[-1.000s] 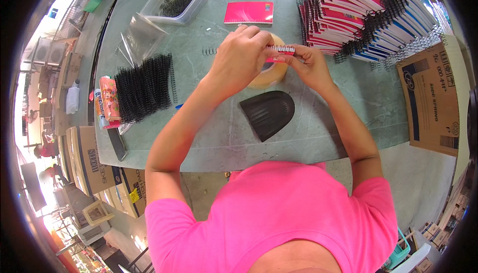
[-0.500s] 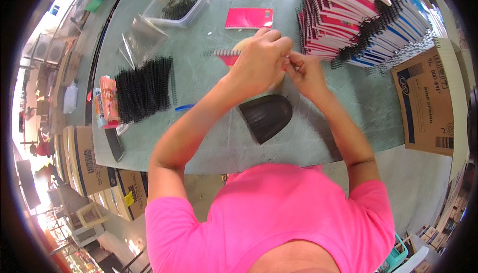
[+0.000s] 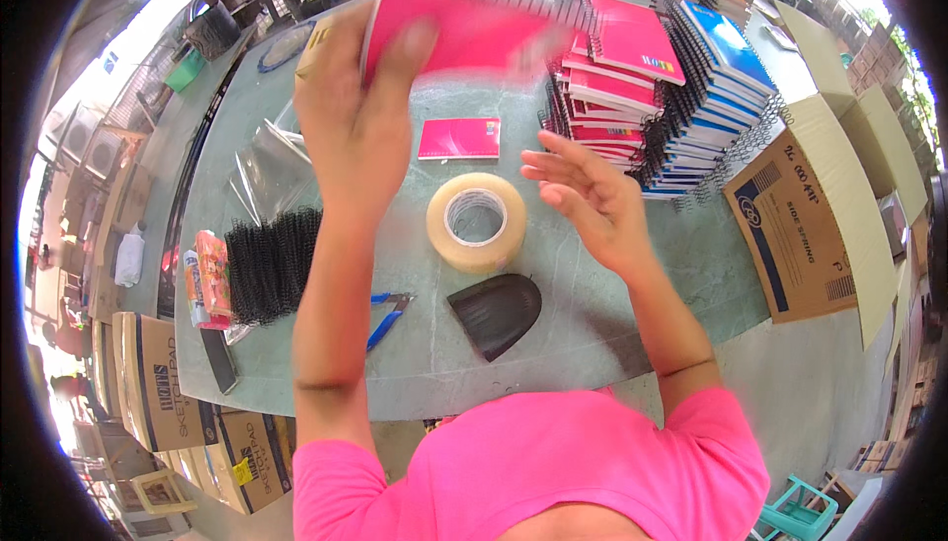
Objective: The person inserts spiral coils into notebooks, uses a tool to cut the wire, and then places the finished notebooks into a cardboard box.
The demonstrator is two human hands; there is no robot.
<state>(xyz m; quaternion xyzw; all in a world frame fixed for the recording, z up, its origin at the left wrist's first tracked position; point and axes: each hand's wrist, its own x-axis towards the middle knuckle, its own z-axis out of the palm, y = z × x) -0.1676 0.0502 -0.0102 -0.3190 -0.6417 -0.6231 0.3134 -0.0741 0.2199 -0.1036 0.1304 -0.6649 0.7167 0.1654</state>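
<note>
Raised over the far side of the table, a pink spiral notebook is gripped by its left edge in my left hand. The notebook is blurred, with its wire coil along the top. My right hand hovers with fingers apart and nothing in them, just right of a wide roll of clear tape. Behind the roll lies a small pink notebook or cover. Nearer me are a dark, round-ended block and blue-handled pliers, partly hidden by my left forearm.
Stacks of pink spiral notebooks and blue ones stand at the back right. An open carton sits right of them. Black plastic coils, a clear plastic bag and a pink packet lie left.
My left hand has lifted the pink notebook up and to the left. My right hand has come away from it and opened. The tape roll and pliers now show more fully.
</note>
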